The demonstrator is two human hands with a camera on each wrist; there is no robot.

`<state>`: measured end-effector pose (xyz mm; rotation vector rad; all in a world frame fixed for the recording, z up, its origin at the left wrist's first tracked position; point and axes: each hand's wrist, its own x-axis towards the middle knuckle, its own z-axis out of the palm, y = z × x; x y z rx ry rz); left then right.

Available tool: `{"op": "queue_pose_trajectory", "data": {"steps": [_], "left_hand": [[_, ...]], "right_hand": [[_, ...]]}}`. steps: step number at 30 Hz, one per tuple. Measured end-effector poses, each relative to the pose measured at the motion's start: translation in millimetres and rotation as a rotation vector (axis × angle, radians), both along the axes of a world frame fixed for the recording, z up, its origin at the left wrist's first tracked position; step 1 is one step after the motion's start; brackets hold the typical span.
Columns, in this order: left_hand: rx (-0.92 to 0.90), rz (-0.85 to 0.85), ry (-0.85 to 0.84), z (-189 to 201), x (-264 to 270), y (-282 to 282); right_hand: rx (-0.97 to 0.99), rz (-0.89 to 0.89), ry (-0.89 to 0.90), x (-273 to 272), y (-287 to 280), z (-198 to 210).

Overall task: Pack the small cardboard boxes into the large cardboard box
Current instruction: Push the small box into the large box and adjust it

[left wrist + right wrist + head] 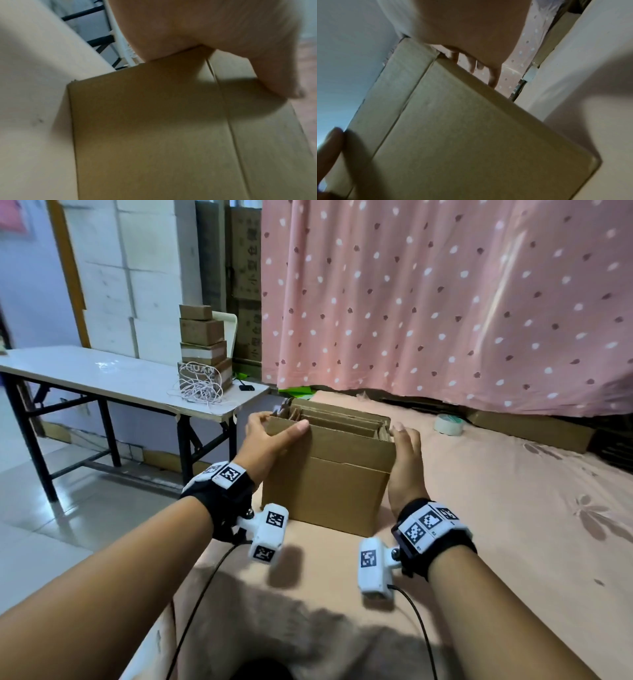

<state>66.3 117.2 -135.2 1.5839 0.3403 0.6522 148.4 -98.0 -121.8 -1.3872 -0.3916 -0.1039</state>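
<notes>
The large cardboard box [325, 484] stands open-topped on the pink bed, with several small cardboard boxes [339, 419] packed upright inside it. My left hand [270, 436] grips the box's top left corner, thumb on the front face and fingers curled over the rim. My right hand [407, 460] lies flat against the right wall with straight fingers. In the left wrist view the palm [188, 27] sits on the box [154, 128]. The right wrist view has the palm [462, 27] beside the box wall [462, 128].
More small cardboard boxes [202, 344] are stacked on the white folding table [102, 374] at back left, behind a tangle of white cord [202, 388]. A tape roll [448, 424] and a flat carton [534, 429] lie on the bed under the pink curtain [445, 302].
</notes>
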Motion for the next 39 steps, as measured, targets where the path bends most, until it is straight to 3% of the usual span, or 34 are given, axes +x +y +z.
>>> {"op": "queue_pose_trajectory", "data": {"steps": [3,6,11,20,29,36,39], "left_hand": [[-0.160,-0.233,-0.006,0,4,2],[-0.151,-0.302,0.013,-2,8,7],[-0.101,-0.329,0.012,-8,12,13],[-0.166,-0.339,-0.044,-5,8,9],[-0.109,-0.258,-0.105,-8,1,-14],[-0.083,-0.240,-0.165,20,4,-35],[-0.079,-0.261,-0.140,14,4,-43]], "right_hand": [[0.064,0.185,0.105,2,-5,0],[0.012,0.251,0.097,12,-10,-3],[-0.129,0.262,0.064,25,-14,-9],[-0.135,0.261,0.012,23,-21,-4],[-0.126,0.216,-0.025,9,-37,0],[-0.058,0.157,-0.077,2,-59,23],[-0.069,0.146,-0.079,0,-69,15]]}}
